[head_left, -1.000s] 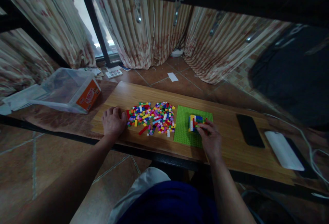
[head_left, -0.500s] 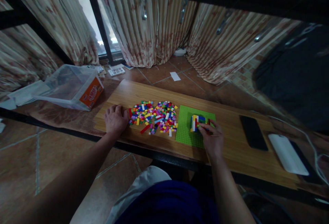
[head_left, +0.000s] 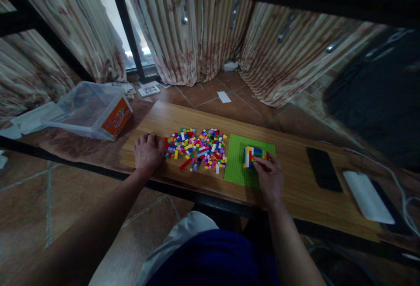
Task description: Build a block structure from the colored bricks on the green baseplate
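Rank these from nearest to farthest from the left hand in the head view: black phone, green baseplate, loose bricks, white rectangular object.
From the left hand:
1. Loose bricks, just to its right
2. Green baseplate, beyond the bricks
3. Black phone, right of the baseplate
4. White rectangular object, farthest right

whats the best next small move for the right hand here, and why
Probably a light press downward with the right hand on the brick build, to seat whatever its fingers are on. They are at the build's near side, over the green baseplate, while the left hand rests beside the loose bricks. The fingers hide whether a brick there is loose.
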Demonstrator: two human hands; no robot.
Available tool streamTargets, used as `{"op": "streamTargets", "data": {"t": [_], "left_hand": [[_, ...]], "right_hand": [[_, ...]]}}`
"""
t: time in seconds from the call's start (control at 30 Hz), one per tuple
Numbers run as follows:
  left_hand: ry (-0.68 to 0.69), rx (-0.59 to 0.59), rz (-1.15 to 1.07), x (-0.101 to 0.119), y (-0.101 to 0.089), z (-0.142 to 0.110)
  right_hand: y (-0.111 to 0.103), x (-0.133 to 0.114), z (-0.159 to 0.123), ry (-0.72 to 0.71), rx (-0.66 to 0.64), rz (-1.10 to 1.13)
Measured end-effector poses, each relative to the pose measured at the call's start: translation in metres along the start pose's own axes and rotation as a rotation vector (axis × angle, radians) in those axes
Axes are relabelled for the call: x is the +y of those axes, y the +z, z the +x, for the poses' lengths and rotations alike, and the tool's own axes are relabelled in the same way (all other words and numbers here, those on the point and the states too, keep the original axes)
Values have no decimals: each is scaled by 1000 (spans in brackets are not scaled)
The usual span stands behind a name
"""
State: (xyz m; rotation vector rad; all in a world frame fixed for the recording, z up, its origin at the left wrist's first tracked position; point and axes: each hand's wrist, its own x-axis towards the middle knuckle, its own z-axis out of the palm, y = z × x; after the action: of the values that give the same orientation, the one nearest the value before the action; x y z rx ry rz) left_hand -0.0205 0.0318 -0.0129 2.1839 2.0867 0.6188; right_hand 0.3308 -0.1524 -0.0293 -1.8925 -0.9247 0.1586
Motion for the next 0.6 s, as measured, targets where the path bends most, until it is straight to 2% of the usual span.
{"op": "streamTargets", "data": {"t": [0.3, 0.6], "left_hand": [[-7, 1, -3, 2, -1, 0], [-4, 6, 6, 1, 0, 0]], "right_hand": [[4, 5, 5, 74, 40, 113], [8, -1, 9, 115, 66, 47]]}}
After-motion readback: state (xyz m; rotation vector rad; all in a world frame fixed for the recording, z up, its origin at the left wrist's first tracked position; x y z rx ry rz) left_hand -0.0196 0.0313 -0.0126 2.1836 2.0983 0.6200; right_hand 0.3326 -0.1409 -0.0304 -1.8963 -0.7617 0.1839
